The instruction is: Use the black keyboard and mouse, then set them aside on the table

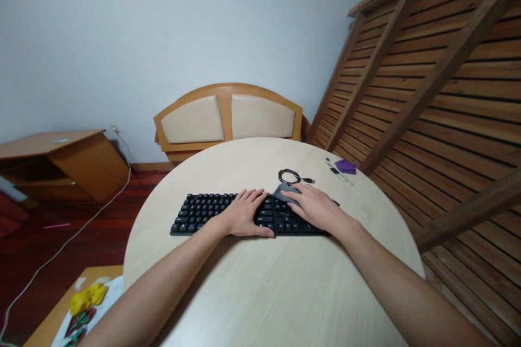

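Table [264,293]: round, pale wood.
Keyboard [199,214]: black, lay mid-table under both hands.
Left hand [244,214]: rested flat, released, on keys.
Right hand [315,209]: grasped grey cloth [283,191] at keyboard's far right edge.

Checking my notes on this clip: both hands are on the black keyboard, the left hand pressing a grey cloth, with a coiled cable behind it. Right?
Not quite: the grey cloth lies under the right hand, not the left hand, which rests flat on bare keys. Both are on the black keyboard, coiled cable behind it, as the head view shows.
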Action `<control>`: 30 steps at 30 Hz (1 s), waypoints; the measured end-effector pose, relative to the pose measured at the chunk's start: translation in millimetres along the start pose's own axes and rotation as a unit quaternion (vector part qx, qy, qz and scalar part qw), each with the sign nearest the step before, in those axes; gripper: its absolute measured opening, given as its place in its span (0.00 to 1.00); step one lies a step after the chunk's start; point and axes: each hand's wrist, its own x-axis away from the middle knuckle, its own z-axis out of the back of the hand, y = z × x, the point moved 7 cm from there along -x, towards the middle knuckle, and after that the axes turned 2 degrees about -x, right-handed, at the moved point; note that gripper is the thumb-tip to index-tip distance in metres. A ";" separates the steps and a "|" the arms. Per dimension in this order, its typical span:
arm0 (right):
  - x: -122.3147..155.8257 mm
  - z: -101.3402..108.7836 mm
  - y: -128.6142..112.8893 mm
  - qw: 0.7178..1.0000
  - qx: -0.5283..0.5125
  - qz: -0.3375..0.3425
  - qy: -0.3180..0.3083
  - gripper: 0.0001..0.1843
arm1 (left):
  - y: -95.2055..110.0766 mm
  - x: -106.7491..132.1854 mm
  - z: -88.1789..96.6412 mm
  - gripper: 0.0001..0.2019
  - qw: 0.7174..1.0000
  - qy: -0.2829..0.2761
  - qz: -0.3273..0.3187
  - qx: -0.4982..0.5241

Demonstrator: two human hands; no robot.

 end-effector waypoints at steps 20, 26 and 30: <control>29.0 41.1 -42.5 0.991 0.041 -0.051 -0.119 0.19 | 2.9 -2.0 2.0 0.59 1.000 -0.014 0.007 0.001; -7.7 40.5 -32.1 0.997 0.052 -0.040 -0.043 0.21 | 2.3 -2.4 1.7 0.59 1.000 0.007 -0.009 0.007; -22.6 14.6 -36.6 0.996 0.054 -0.026 -0.067 0.22 | -1.6 -3.2 2.1 0.61 1.000 0.009 0.005 0.008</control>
